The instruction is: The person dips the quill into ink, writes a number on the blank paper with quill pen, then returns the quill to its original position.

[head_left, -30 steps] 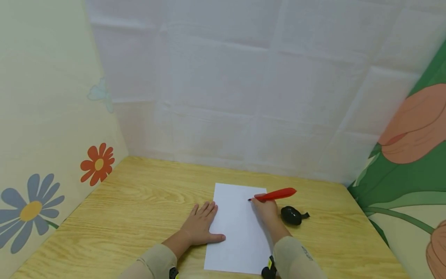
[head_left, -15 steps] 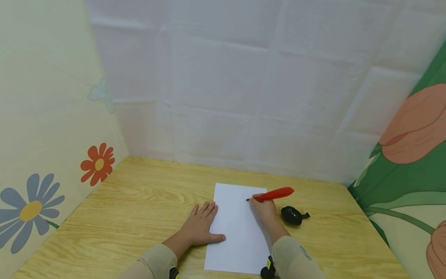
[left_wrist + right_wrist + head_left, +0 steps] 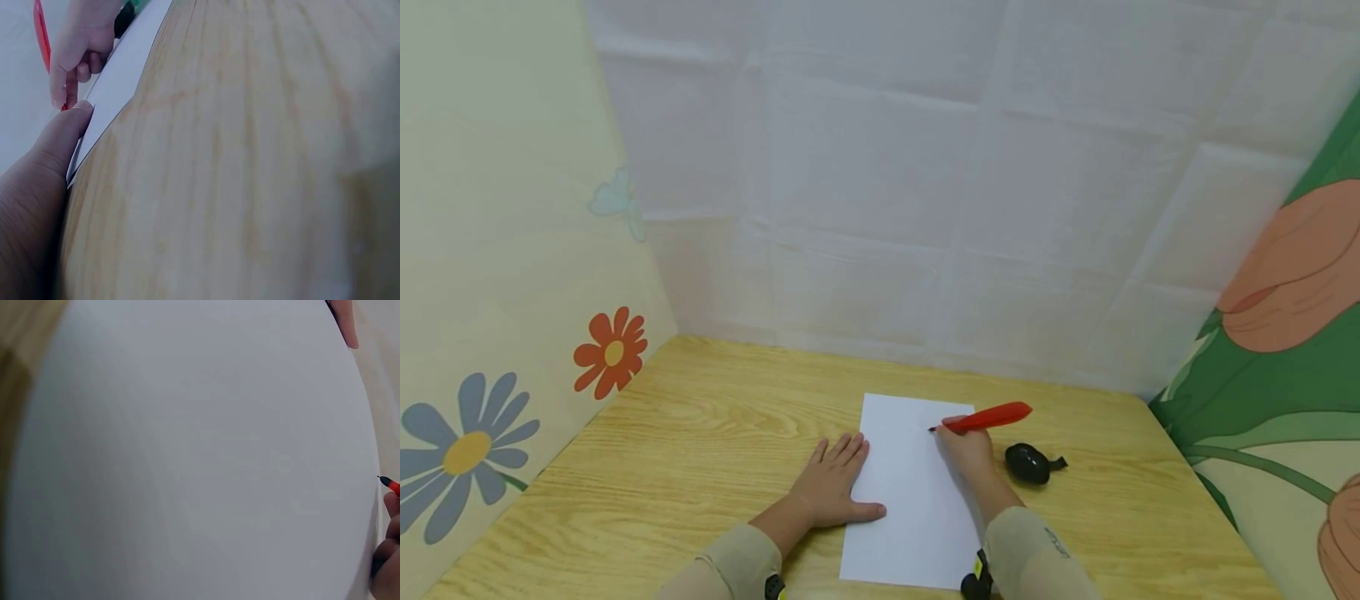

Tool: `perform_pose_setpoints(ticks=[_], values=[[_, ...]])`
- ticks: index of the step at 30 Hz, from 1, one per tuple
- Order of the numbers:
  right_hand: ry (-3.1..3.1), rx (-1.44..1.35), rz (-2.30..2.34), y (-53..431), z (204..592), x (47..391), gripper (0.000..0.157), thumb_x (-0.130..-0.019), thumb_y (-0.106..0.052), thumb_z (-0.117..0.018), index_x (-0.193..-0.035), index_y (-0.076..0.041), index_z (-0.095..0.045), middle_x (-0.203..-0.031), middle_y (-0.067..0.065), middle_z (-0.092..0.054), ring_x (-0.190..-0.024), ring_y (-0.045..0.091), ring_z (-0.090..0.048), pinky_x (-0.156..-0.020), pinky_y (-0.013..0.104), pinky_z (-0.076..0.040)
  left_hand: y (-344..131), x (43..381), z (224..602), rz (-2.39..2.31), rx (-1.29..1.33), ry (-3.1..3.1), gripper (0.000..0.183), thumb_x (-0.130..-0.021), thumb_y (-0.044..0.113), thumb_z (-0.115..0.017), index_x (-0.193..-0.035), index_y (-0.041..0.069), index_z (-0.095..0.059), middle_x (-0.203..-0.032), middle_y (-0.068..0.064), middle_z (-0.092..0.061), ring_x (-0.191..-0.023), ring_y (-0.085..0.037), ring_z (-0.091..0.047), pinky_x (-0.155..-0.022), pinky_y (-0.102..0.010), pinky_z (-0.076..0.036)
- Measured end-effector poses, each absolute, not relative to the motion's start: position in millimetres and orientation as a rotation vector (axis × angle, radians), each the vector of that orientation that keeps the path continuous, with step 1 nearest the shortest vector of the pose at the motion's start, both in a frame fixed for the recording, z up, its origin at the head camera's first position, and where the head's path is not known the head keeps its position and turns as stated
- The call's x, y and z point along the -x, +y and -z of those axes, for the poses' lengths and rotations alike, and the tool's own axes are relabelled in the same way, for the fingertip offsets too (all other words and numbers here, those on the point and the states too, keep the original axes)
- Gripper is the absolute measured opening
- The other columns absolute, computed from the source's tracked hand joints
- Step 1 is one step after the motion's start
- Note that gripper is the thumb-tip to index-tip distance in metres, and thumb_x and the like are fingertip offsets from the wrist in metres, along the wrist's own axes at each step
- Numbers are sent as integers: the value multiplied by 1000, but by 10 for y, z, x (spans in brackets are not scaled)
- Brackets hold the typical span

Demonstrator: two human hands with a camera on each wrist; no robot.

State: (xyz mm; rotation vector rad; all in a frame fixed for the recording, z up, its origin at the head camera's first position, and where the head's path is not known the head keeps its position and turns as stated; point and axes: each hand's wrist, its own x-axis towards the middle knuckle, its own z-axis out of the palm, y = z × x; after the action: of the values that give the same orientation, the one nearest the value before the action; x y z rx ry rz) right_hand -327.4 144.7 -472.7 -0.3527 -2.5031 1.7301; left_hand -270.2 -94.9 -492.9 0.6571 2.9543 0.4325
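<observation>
A white sheet of paper [image 3: 910, 517] lies on the wooden table. My right hand [image 3: 972, 454] pinches a red pen [image 3: 996, 416] near its dark tip, which is right at the paper's upper right part. The pen's thick back end slants up to the right. My left hand [image 3: 835, 487] rests flat with fingers spread at the sheet's left edge, its thumb lying over the paper. In the left wrist view the thumb [image 3: 59, 134] shows along the sheet's edge. The right wrist view catches the pen tip [image 3: 386, 481] at the far right. No marks show on the paper.
A glossy black oval thing with a short tab [image 3: 1028, 463] lies right of my right wrist. A white sheet hangs behind the table [image 3: 715, 400]. Flower-patterned panels stand at the left and right sides.
My right hand and the red pen have shifted slightly to the left across the paper. The left hand and the sheet have stayed in place.
</observation>
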Motion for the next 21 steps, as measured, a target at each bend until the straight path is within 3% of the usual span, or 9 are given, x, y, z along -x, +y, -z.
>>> perform_pose_setpoints(ticks=[21], values=[[-2516,343,-1729,1376,4710,3258,27,-88,-14,-69,-110,2,-66,-109,21,-68,-100,32,-64,-98,50,-50,-944,2691,4920,-424,-656,2962,111,-77,81,-52,-155,6,-26,-164,-11,-20,-153,-30,-16,-121,-58,-6]])
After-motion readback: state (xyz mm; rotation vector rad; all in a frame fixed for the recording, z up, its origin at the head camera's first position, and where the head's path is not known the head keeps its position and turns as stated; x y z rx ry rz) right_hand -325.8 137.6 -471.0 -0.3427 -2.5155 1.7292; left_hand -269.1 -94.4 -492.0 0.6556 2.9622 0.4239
